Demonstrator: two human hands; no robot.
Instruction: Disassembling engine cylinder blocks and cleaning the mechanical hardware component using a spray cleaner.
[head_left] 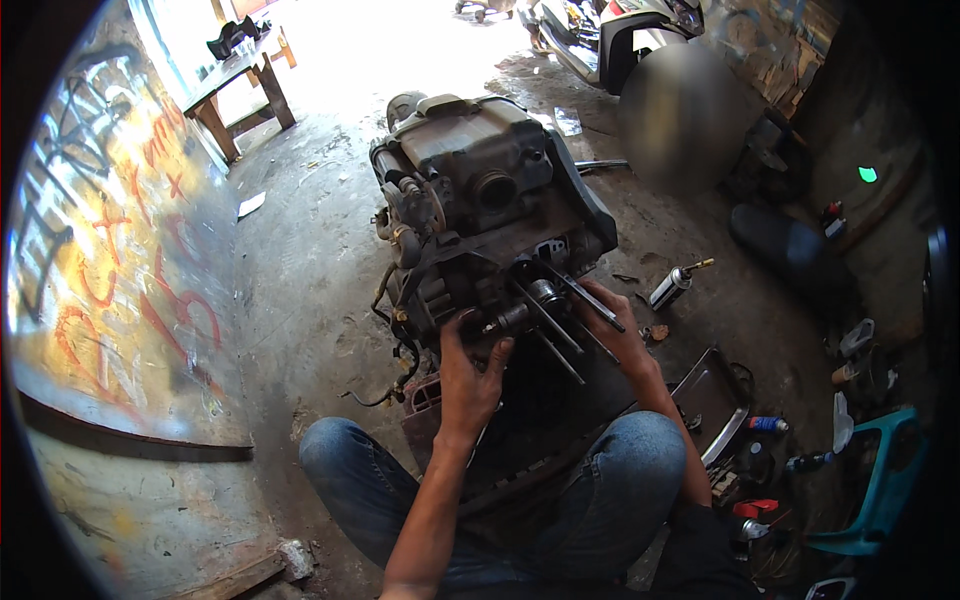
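Observation:
A dirty scooter engine (465,150) with a dark plastic cover lies on the floor in front of my knees. Several long metal studs (550,325) stick out of its near side toward me, with a shiny piston (546,291) between them. My left hand (470,380) grips the engine's near left edge, its thumb beside a short dark cylindrical part (510,320). To the right of the studs, my right hand (622,340) has its fingers curled at the engine's side. The studs partly cover those fingers, and their tips are hidden.
A spray can (670,287) stands right of the engine. Further right are a metal tray (712,405), scattered bottles, a black seat (785,240) and a teal plastic stool (880,490). A painted wall (130,260) borders the left; a wooden bench (235,85) and scooter (590,40) stand behind.

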